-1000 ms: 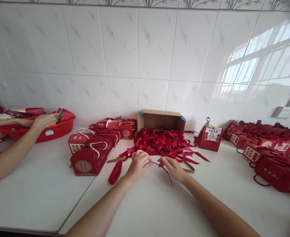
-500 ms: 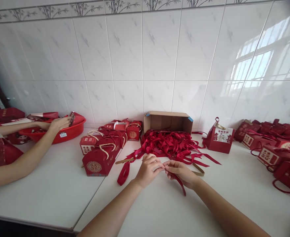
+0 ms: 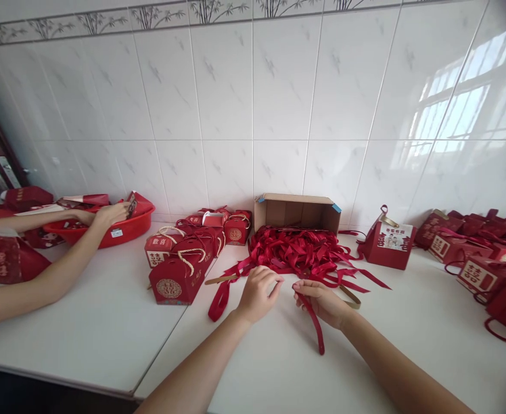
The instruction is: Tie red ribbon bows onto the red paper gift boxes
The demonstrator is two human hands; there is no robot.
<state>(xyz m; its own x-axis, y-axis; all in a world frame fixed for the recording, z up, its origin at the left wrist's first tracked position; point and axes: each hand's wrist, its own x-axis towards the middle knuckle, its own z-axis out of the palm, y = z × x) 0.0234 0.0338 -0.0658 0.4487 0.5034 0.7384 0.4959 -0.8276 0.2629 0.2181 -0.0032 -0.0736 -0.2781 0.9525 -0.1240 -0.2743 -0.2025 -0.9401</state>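
Note:
My right hand (image 3: pixel 324 302) is closed on a red ribbon (image 3: pixel 315 325) whose free end trails toward me across the white counter (image 3: pixel 279 368). Beside it, my left hand (image 3: pixel 259 293) curls its fingers at the near edge of a pile of red ribbons (image 3: pixel 298 253); whether it grips a ribbon I cannot make out. The pile spills from an open cardboard box (image 3: pixel 296 211) lying on its side against the tiled wall.
Red gift boxes with rope handles (image 3: pixel 179 267) stand left of the pile. One gift box (image 3: pixel 388 246) and several more (image 3: pixel 481 259) lie at right. Another person's arms (image 3: pixel 63 253) reach into a red basin (image 3: pixel 119 227) at far left.
My hands came together, then parted slightly, and the ribbon in my right hand now hangs further toward me. The camera turned a little left. The other person's hand stays at the basin.

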